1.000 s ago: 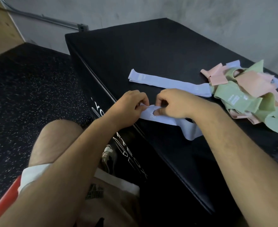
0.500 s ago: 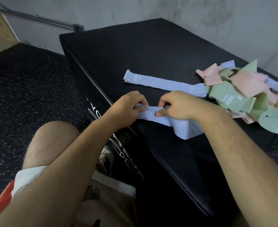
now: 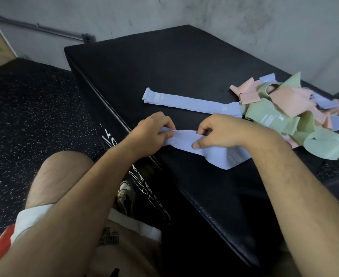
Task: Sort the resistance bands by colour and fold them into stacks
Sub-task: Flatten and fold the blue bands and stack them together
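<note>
Now your left hand (image 3: 151,131) and right hand (image 3: 222,131) both pinch one lilac band (image 3: 200,147) on the black box (image 3: 184,62) — fingers curled; flat lilac band (image 3: 190,103) lies beyond.

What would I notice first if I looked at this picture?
The hands in the middle: the left hand and right hand both pinch a blue resistance band near the front edge of the black padded box. Just behind it lies a flat blue band, and at the right sits a jumbled pile of pink, green and blue bands.
</note>
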